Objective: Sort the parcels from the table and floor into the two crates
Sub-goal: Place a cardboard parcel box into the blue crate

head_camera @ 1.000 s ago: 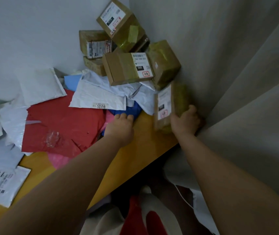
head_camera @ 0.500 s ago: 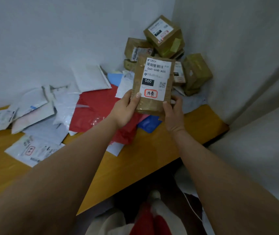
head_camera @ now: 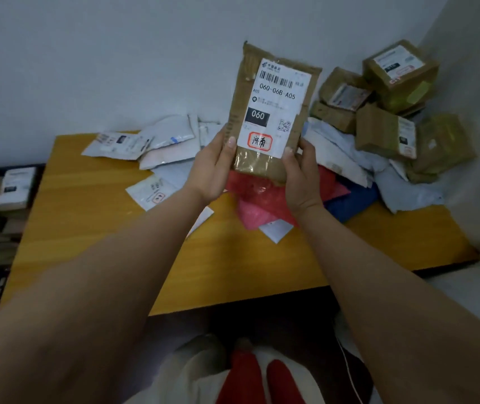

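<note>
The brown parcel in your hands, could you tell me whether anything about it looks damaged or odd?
The brown parcel, gripped by left hand and right hand, looks slightly worn: its top edge is crumpled, its label intact.

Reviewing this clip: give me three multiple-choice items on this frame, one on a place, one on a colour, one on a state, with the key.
1. Where is the pile of brown cardboard boxes?
A. Far right corner of the table
B. Near left corner
C. On the floor

2. What colour is the table top?
A. White
B. Yellow-orange
C. Black

3. How is the brown parcel held?
A. Left hand only
B. Lying on the table
C. Upright, both hands, right hand included

Key: 1 A, the boxes stack against the wall corner; 2 B, bare wood shows it; 3 C, thumbs press its lower label, label facing the camera.
</note>
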Action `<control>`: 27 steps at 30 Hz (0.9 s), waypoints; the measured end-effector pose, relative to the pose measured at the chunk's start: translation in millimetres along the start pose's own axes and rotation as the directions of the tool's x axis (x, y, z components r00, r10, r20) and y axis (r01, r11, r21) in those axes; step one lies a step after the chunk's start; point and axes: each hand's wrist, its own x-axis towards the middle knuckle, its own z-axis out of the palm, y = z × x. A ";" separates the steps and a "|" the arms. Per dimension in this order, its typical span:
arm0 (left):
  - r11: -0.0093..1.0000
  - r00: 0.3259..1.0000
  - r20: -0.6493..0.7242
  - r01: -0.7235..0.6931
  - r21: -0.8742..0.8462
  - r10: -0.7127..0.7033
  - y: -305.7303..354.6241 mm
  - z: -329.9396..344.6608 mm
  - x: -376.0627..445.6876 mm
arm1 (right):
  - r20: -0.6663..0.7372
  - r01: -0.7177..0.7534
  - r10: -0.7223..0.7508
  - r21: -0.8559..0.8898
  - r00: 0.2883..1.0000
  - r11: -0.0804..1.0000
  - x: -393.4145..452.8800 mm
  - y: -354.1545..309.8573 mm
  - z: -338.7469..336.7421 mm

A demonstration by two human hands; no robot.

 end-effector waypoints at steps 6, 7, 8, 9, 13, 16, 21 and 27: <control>0.973 0.976 -0.180 0.154 0.172 -0.122 -19.9 -54.6 -54.7 | 0.212 0.001 0.016 -0.078 0.977 0.997 -24.1 1.5 57.9; 0.964 0.968 -0.190 0.196 0.181 -0.162 -22.8 -61.5 -63.8 | 0.256 -0.003 0.029 -0.102 0.966 0.995 -29.9 3.3 65.3; 0.953 0.958 -0.198 0.242 0.183 -0.206 -25.2 -67.6 -72.1 | 0.297 -0.002 0.040 -0.125 0.954 0.992 -34.8 5.0 71.9; 0.943 0.945 -0.209 0.288 0.169 -0.251 -27.8 -73.7 -80.1 | 0.339 0.002 0.045 -0.139 0.940 0.990 -39.1 6.4 78.7; 0.885 0.883 -0.250 0.441 0.152 -0.397 -41.5 -110.3 -116.8 | 0.500 0.039 0.060 -0.186 0.864 0.982 -58.5 1.7 118.6; 0.817 0.825 -0.294 0.545 0.189 -0.482 -51.1 -152.4 -143.6 | 0.626 0.076 0.085 -0.226 0.775 0.971 -75.2 -12.3 160.7; 0.696 0.720 -0.386 0.680 0.230 -0.576 -69.7 -242.6 -173.7 | 0.735 0.213 0.096 -0.315 0.671 0.925 -108.6 -35.8 252.3; 0.623 0.669 -0.454 0.733 0.273 -0.588 -111.8 -377.8 -244.2 | 0.793 0.228 0.131 -0.323 0.595 0.918 -184.2 -54.3 399.5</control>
